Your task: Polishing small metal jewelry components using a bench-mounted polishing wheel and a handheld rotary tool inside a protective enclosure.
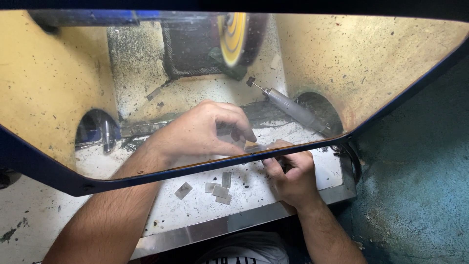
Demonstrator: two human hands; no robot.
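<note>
Head view: left hand and right hand pinch one small metal piece together; loose metal plates lie at 6 o'clock on the table.

Illumination is warm and strong inside the polishing cabinet, falling from above onto its yellowed walls and speckled floor. Outside the enclosure the scene is dim; the teal surface at right sits in shade. The transparent shield is dusty and slightly hazes what lies behind it. The yellow buffing wheel is motion-blurred. The small metal plates are sharp. Frame edges bend slightly, and the top edge is dark
</note>
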